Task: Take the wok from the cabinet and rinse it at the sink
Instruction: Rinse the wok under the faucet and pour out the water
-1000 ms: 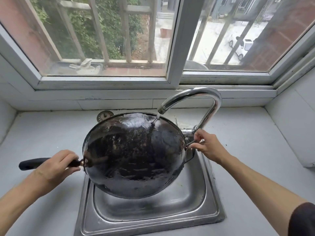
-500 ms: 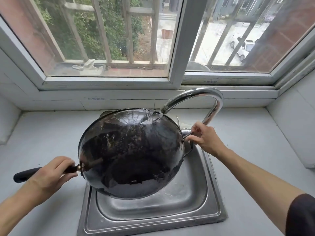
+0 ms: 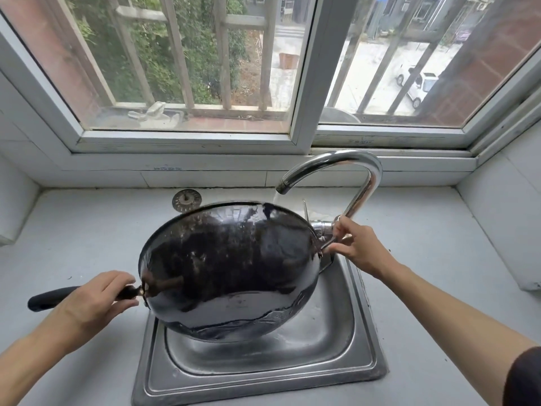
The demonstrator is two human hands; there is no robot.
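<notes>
Black plastic marks the long handle (image 3: 55,298) of the wok, around which the left hand (image 3: 96,303) is curled, thumb below and fingers over the top, close to where the handle meets the pan. The right hand (image 3: 358,249) reaches to the base of the tap and pinches its thin metal lever (image 3: 328,244) between thumb and fingers. A dark sleeve (image 3: 524,376) covers the right upper arm at the lower right corner.

The large, round, dark carbon-steel wok (image 3: 231,273) is held over the sink, tilted so that its concave inside faces the person; its lower edge dips into the basin and its far rim sits just under the spout. The inner surface is glossy and wet, with brownish patches. A small loop handle on the right side of the wok lies near the right hand.

The curved chrome gooseneck faucet (image 3: 363,183) arches from right to left, and a stream of water (image 3: 276,197) falls from its spout onto the upper rim of the wok.

The square stainless-steel sink (image 3: 263,376) is set into the pale grey counter (image 3: 73,224). A round metal drain strainer (image 3: 186,200) lies on the counter behind the wok, near the back wall. Behind it runs the white-framed window (image 3: 304,83) with bars outside, greenery at left and a white car (image 3: 418,86) at right.
</notes>
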